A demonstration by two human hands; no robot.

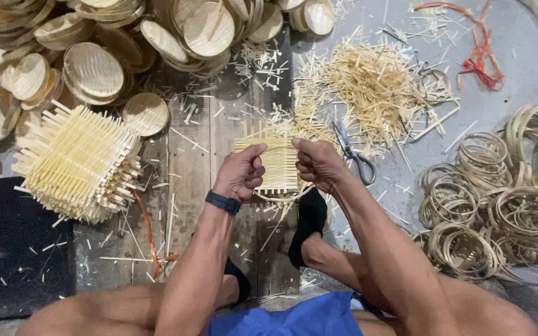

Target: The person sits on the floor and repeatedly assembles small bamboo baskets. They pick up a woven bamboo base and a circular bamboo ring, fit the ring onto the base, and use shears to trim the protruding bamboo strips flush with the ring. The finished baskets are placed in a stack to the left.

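1. Hands are gripping a woven mat (279,163) over the floor boards (189,163): left hand (241,172) is pinching its left edge, right hand (316,163) is clenching its right edge.
2. Scissors (355,155) are lying just beside the right hand.
3. Mat stack (77,163) is sitting left; rings (496,214) are piling right.

Both hands are up at the centre: the left hand (241,173) and the right hand (317,163) are each closed on a side edge of a small woven bamboo mat (278,163), with a thin bamboo ring (281,198) just beneath it. Scissors (355,155) lie right beside the right hand, on a heap of bamboo offcuts (375,87). Left of the left hand sits a stack of woven mats (76,163); farther out, finished round lids (94,71). Coiled rings (499,218) pile up off to the right.
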